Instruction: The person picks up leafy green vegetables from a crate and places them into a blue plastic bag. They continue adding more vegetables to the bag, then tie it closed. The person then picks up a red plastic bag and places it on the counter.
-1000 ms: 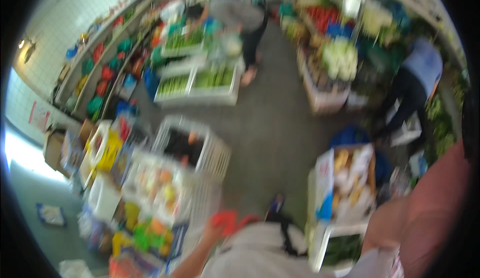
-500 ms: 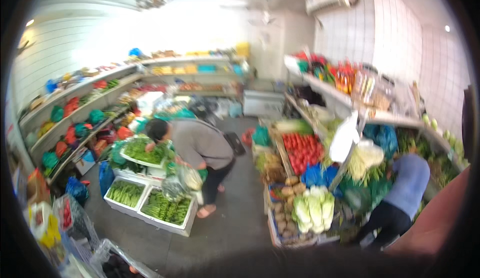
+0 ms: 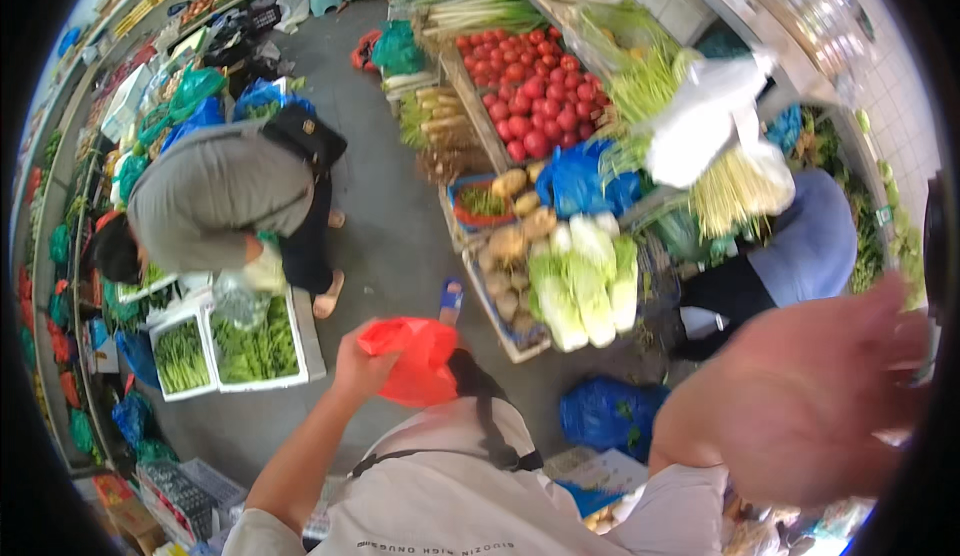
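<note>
My left hand (image 3: 352, 368) is raised in front of my chest and grips a crumpled red plastic bag (image 3: 420, 358). My right hand (image 3: 825, 396) is lifted close to the camera at the right, large and blurred, fingers loosely apart with nothing in it. It hangs nearest a person in a blue top (image 3: 810, 246) crouching by the vegetable stand. My white shirt with a dark strap (image 3: 495, 426) fills the lower middle.
A stand on the right carries tomatoes (image 3: 530, 86), cabbages (image 3: 585, 281), potatoes and greens, with a white bag (image 3: 700, 121) hanging above. A person in grey (image 3: 215, 201) bends over white crates of greens (image 3: 255, 346). Shelves with bagged goods line the left. A blue bag (image 3: 610, 416) lies on the floor.
The view has swung from looking across the shop to looking down at the aisle. The red bag in my left hand is back in view, and my right hand has risen nearer the camera.
</note>
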`<move>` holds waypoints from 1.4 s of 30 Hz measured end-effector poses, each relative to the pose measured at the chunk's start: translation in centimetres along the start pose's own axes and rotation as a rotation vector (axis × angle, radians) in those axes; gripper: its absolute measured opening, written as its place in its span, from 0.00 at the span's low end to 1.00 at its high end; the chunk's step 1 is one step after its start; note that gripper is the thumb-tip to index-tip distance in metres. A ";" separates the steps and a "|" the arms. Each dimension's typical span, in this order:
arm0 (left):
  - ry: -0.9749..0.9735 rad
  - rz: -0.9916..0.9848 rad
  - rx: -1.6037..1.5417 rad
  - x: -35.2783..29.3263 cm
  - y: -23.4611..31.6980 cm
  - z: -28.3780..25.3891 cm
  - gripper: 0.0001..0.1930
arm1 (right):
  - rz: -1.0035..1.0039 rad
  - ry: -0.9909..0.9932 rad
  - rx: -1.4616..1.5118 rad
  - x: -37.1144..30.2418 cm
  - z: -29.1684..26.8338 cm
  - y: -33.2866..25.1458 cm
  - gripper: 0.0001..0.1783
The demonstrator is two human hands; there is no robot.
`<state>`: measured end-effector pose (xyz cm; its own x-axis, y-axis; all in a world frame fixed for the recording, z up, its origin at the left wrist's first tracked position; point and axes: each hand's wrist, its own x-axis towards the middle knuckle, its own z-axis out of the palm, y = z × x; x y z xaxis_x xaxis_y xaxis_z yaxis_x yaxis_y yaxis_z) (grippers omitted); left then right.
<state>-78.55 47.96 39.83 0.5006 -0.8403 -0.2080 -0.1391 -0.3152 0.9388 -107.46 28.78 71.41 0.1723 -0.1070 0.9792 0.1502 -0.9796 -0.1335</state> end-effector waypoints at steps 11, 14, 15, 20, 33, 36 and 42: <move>0.043 0.433 0.112 31.8 11.9 -6.5 0.12 | 0.869 -1.213 0.416 -15.0 29.9 33.4 0.26; 0.160 0.260 0.135 39.0 10.4 -9.4 0.11 | 1.255 -1.205 0.271 -11.7 33.9 39.9 0.23; 0.197 0.201 0.143 41.5 9.9 -10.3 0.11 | 1.196 -1.122 0.237 -12.4 35.0 42.9 0.22; 0.390 0.001 -0.068 56.6 10.0 -15.5 0.08 | 1.625 -0.802 0.533 -11.7 41.7 56.5 0.10; 0.753 -0.256 -0.558 76.8 4.3 -28.4 0.09 | 1.869 -1.042 0.762 -10.5 67.7 69.8 0.21; 0.818 -0.269 -0.590 77.0 3.4 -32.0 0.13 | 1.760 -1.196 0.795 -10.6 71.3 72.3 0.15; 0.869 -0.350 -0.507 77.7 3.9 -36.0 0.21 | 1.633 -1.510 0.640 -9.9 79.4 75.8 0.17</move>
<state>-9.39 -2.69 37.19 0.9096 -0.0722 -0.4092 0.4026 -0.0902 0.9109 -20.54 -30.91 39.45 0.7241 -0.0159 -0.6895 -0.6894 -0.0450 -0.7230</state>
